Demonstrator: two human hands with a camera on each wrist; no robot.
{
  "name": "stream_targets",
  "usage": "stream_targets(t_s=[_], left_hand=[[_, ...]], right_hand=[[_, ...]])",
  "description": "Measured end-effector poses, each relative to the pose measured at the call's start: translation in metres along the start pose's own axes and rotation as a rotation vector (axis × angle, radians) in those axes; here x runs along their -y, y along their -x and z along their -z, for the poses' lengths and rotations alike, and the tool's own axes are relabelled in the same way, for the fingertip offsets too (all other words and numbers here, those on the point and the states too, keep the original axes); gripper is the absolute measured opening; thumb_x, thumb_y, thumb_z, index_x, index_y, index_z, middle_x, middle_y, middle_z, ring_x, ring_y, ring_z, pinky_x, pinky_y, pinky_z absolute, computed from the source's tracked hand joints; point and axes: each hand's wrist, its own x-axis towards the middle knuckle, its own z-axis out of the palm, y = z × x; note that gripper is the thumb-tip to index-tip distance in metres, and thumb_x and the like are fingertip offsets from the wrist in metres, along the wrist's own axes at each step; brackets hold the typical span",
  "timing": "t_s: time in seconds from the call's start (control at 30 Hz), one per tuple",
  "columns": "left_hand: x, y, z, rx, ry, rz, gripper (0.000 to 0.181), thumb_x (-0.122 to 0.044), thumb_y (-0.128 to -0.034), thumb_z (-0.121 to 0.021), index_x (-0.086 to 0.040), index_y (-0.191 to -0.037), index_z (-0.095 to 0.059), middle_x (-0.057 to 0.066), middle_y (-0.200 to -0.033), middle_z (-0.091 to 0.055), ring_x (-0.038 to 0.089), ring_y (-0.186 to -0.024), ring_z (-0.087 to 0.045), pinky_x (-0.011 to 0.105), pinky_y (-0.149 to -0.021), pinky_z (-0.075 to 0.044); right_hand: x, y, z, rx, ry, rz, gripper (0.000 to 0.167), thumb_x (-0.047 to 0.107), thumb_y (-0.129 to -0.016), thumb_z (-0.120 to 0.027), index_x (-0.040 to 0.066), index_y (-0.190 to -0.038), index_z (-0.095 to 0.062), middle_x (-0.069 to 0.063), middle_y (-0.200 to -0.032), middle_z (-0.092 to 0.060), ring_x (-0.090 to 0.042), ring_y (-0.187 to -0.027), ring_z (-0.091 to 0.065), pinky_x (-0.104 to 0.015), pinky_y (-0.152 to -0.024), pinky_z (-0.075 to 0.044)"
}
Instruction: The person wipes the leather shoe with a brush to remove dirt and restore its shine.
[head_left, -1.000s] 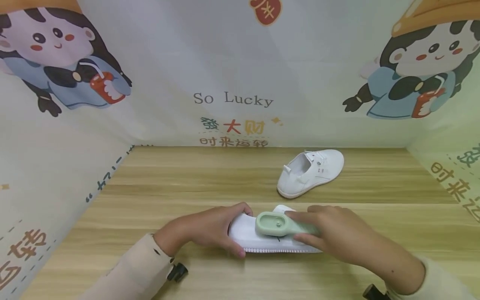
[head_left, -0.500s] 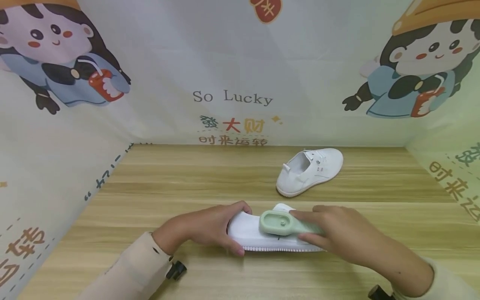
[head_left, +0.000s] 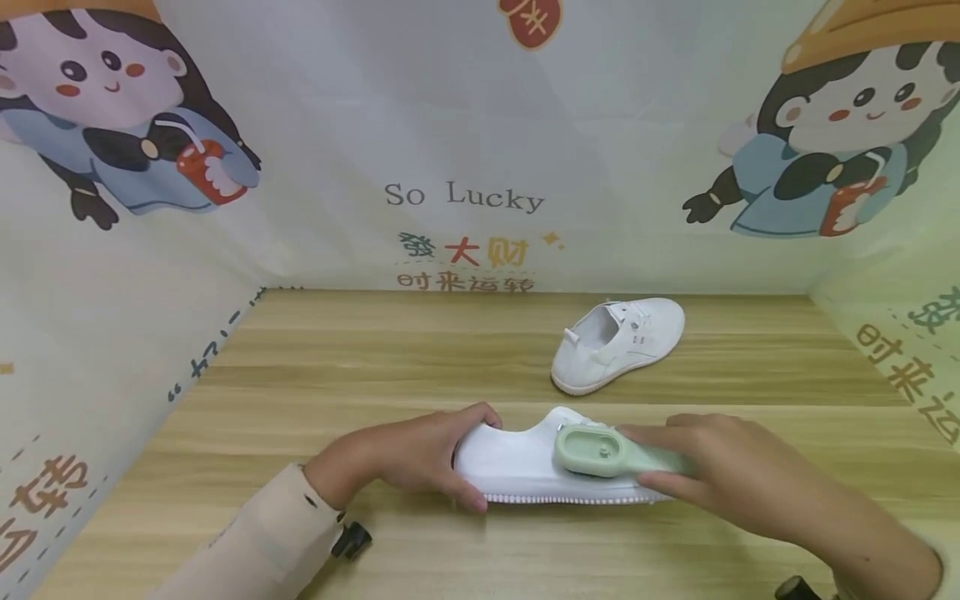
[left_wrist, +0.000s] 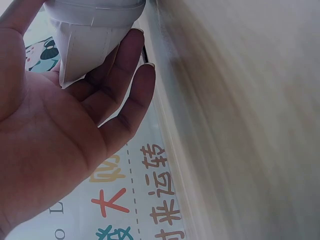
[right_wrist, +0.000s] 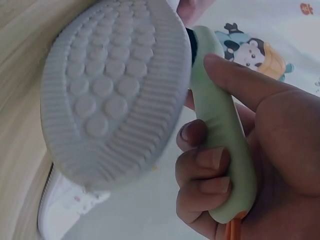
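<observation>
Here | left grip (head_left: 416, 457) holds shoe (head_left: 510, 462) | right grip (head_left: 723, 467) holds brush (head_left: 588, 452) | tabletop's back edge (head_left: 420, 297) apart

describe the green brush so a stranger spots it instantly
On the wood-grain table, find the nearer shoe, its heel gripped by the left hand. The brush lies against its upper, handle in the right hand, with an oval hollow in its head and an orange cord at the handle's end. Its pale green sets it apart from that shoe and the farther shoe, both white.
</observation>
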Motion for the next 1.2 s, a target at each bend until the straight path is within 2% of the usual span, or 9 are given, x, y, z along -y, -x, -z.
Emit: stream_targets(t_s=[0.13, 0.4, 0.53, 0.63, 0.83, 0.97, 1.2], left_hand=[[0.002, -0.001, -0.001, 0.002, -0.002, -0.006, 0.073, -0.04, -0.0736, -0.088, -0.023, -0.129, -0.044, -0.007, -0.112, -0.059, 0.009, -0.099, -0.058, 0.026, -0.089, -0.046], [0.001, -0.004, 0.0, 0.002, 0.003, -0.031, 0.072, -0.039, -0.073, -0.089, -0.023, -0.128, -0.045, -0.007, -0.113, -0.06, 0.009, -0.1, -0.057, 0.026, -0.09, -0.045], [-0.001, -0.003, -0.002, 0.012, 0.009, -0.023, 0.072, -0.039, -0.0724, -0.089, -0.024, -0.127, -0.045, -0.007, -0.113, -0.059, 0.009, -0.1, -0.057, 0.026, -0.089, -0.046], [-0.002, -0.001, -0.002, 0.012, 0.012, -0.015, 0.072, -0.039, -0.0722, -0.089, -0.023, -0.127, -0.045, -0.006, -0.113, -0.059, 0.01, -0.099, -0.057, 0.026, -0.088, -0.046], [-0.003, 0.002, -0.002, 0.014, 0.021, -0.019, 0.071, -0.037, -0.0728, -0.089, -0.023, -0.126, -0.044, -0.004, -0.113, -0.059, 0.01, -0.097, -0.058, 0.026, -0.086, -0.047], [-0.002, 0.002, -0.003, 0.017, 0.025, -0.019, 0.071, -0.036, -0.0728, -0.089, -0.023, -0.126, -0.044, -0.005, -0.112, -0.059, 0.009, -0.096, -0.058, 0.025, -0.085, -0.047], [-0.002, 0.001, -0.002, 0.016, -0.001, -0.036, 0.07, -0.038, -0.0725, -0.089, -0.024, -0.125, -0.045, -0.005, -0.109, -0.06, 0.009, -0.093, -0.058, 0.025, -0.082, -0.048]], right_hand=[[-0.008, 0.006, 0.004, 0.022, -0.006, -0.019, 0.048, 0.055, -0.089, -0.068, 0.031, -0.131, -0.066, 0.008, -0.105, -0.073, -0.006, -0.086, -0.064, -0.037, -0.071, -0.054], [-0.017, 0.014, 0.008, 0.05, -0.032, -0.043, 0.05, 0.057, -0.087, -0.067, 0.032, -0.131, -0.066, 0.011, -0.105, -0.071, -0.002, -0.083, -0.058, -0.034, -0.069, -0.052], [-0.016, 0.013, 0.007, 0.045, -0.053, -0.023, 0.05, 0.057, -0.088, -0.067, 0.032, -0.131, -0.066, 0.009, -0.113, -0.072, -0.006, -0.094, -0.065, -0.039, -0.075, -0.055], [-0.012, 0.009, 0.005, 0.058, -0.065, -0.018, 0.05, 0.059, -0.089, -0.064, 0.032, -0.131, -0.066, 0.012, -0.109, -0.072, -0.003, -0.09, -0.063, -0.037, -0.074, -0.054], [0.002, -0.005, 0.0, 0.065, -0.075, 0.04, 0.048, 0.055, -0.091, -0.065, 0.031, -0.133, -0.065, 0.02, -0.087, -0.063, 0.002, -0.072, -0.048, -0.026, -0.064, -0.044], [0.011, -0.014, -0.005, 0.048, -0.068, 0.081, 0.046, 0.049, -0.092, -0.068, 0.028, -0.132, -0.065, 0.019, -0.079, -0.057, 0.001, -0.066, -0.044, -0.024, -0.061, -0.041], [0.024, -0.029, -0.012, 0.02, -0.077, 0.104, 0.045, 0.048, -0.091, -0.069, 0.028, -0.132, -0.066, 0.018, -0.075, -0.055, 0.0, -0.064, -0.041, -0.022, -0.058, -0.037]])
